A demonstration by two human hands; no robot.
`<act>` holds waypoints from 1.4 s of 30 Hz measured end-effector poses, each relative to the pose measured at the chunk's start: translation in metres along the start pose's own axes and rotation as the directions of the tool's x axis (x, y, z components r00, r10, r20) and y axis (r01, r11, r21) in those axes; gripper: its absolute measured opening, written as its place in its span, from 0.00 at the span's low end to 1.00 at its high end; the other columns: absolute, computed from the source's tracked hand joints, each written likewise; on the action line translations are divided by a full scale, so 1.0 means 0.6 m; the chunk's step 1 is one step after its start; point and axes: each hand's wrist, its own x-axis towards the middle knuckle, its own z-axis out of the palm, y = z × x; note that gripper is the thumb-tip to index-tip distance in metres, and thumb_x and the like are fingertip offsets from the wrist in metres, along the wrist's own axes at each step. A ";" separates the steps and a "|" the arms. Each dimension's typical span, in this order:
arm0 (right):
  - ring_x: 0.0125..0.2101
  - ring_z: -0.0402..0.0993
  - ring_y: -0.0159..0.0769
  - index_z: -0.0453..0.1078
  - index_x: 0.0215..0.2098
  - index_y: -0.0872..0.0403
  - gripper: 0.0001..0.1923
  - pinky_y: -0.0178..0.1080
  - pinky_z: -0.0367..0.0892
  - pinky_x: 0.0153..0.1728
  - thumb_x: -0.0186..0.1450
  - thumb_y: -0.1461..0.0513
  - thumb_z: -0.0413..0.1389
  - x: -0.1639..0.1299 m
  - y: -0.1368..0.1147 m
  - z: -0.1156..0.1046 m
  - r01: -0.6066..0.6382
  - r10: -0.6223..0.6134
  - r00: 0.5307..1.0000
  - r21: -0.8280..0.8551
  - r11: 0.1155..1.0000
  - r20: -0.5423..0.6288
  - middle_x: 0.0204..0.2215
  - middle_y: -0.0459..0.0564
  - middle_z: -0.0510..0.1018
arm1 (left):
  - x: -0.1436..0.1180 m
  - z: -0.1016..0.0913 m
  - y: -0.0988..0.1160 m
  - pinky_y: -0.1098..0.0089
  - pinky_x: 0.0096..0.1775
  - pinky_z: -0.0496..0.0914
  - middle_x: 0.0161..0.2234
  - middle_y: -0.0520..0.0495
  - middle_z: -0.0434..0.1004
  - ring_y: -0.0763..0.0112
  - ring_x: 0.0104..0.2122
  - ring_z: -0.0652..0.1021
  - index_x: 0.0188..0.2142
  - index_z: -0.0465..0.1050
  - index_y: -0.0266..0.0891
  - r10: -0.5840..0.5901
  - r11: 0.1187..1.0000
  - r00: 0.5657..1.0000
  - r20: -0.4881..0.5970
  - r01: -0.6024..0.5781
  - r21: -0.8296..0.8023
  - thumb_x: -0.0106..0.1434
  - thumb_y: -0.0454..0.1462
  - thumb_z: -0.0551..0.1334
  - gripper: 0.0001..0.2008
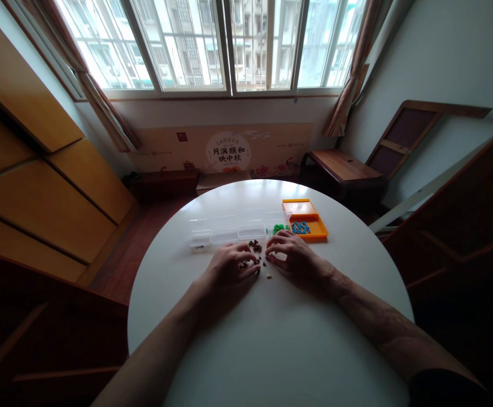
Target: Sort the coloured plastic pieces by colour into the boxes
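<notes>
Several small dark brown pieces [255, 246] lie loose on the white round table [246, 345] between my hands. My left hand [231, 264] rests at their left, its fingers curved and apart around a few dark and yellowish bits [243, 264]. From the right, my right hand [292, 254] reaches in with thumb and forefinger close together at a small dark bit; its exact hold is too small to make out. One pale yellow piece [269, 277] lies nearer to me, apart from the others.
Behind my hands stands a clear plastic compartment box [225, 233], with green pieces [279, 229] at its right end. An orange case [322, 233] beside it holds blue pieces [300, 228]. Beyond the table are a wooden chair [343, 165] and a window.
</notes>
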 end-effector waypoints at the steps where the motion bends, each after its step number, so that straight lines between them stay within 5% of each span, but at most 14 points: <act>1: 0.44 0.77 0.43 0.82 0.42 0.47 0.02 0.49 0.74 0.50 0.73 0.62 0.66 0.001 -0.001 -0.001 -0.001 0.001 1.000 0.004 1.000 0.000 0.43 0.49 0.87 | 0.000 0.003 0.001 0.66 0.44 0.76 0.43 0.47 0.86 0.66 0.38 0.84 0.41 0.86 0.47 -0.004 1.000 1.000 -0.008 0.004 -0.008 0.71 0.42 0.71 0.04; 13: 0.43 0.79 0.41 0.81 0.43 0.47 0.05 0.48 0.73 0.52 0.74 0.65 0.64 0.001 -0.005 -0.002 -0.003 0.002 1.000 0.028 1.000 0.024 0.44 0.47 0.88 | 0.001 0.026 -0.016 0.69 0.43 0.75 0.44 0.47 0.85 0.68 0.40 0.84 0.43 0.82 0.45 0.015 0.999 0.999 -0.048 -0.016 -0.031 0.75 0.37 0.65 0.05; 35: 0.47 0.78 0.45 0.81 0.44 0.48 0.03 0.51 0.73 0.54 0.73 0.62 0.67 -0.006 0.001 0.006 -0.075 0.076 0.997 -0.041 0.996 0.021 0.46 0.50 0.86 | 0.006 0.011 -0.013 0.70 0.39 0.70 0.41 0.49 0.83 0.70 0.34 0.80 0.41 0.79 0.42 -0.213 0.977 0.960 -0.180 0.215 -0.004 0.76 0.38 0.64 0.05; 42: 0.48 0.78 0.45 0.81 0.44 0.48 0.03 0.50 0.74 0.54 0.73 0.62 0.67 -0.007 0.002 0.000 -0.070 0.072 0.997 -0.040 0.997 0.031 0.47 0.50 0.86 | 0.006 0.015 -0.015 0.69 0.39 0.70 0.40 0.49 0.83 0.70 0.33 0.79 0.42 0.80 0.43 -0.219 0.974 0.964 -0.150 0.224 0.022 0.77 0.40 0.64 0.07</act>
